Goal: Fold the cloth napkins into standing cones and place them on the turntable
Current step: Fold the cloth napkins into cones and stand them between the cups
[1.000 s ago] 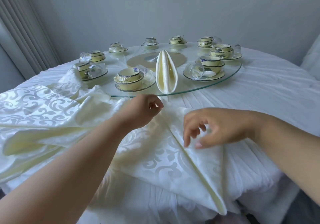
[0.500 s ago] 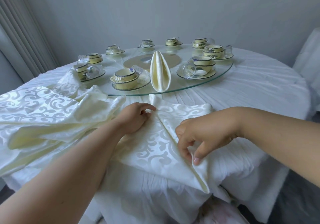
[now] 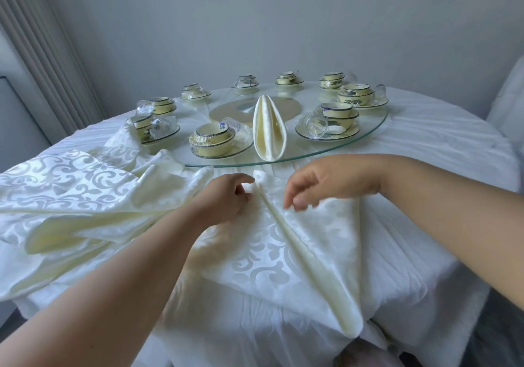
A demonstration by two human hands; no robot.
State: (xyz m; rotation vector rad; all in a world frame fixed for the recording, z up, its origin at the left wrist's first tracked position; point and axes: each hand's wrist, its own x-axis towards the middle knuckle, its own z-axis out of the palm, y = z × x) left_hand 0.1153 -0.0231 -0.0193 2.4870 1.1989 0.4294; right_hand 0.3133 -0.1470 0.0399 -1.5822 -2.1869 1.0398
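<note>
Lifting away from the fold it was pinching half a second ago, the right hand (image 3: 326, 185) now hovers just above the cream damask cloth napkin (image 3: 283, 247), its grip released, fingers loosely curled and empty. That napkin lies spread on the white-clothed desk (image 3: 425, 168), just in front of the round glass turntable (image 3: 377, 137), a raised crease running down its middle. The left hand (image 3: 226, 199) rests beside the crease's far end, fingers curled against the cloth, apparently pinning it; whether it pinches fabric cannot be told. One finished napkin cone (image 3: 268, 132) stands on the turntable's near rim. Unfolded napkins (image 3: 85, 196) wait left of the turntable.
</note>
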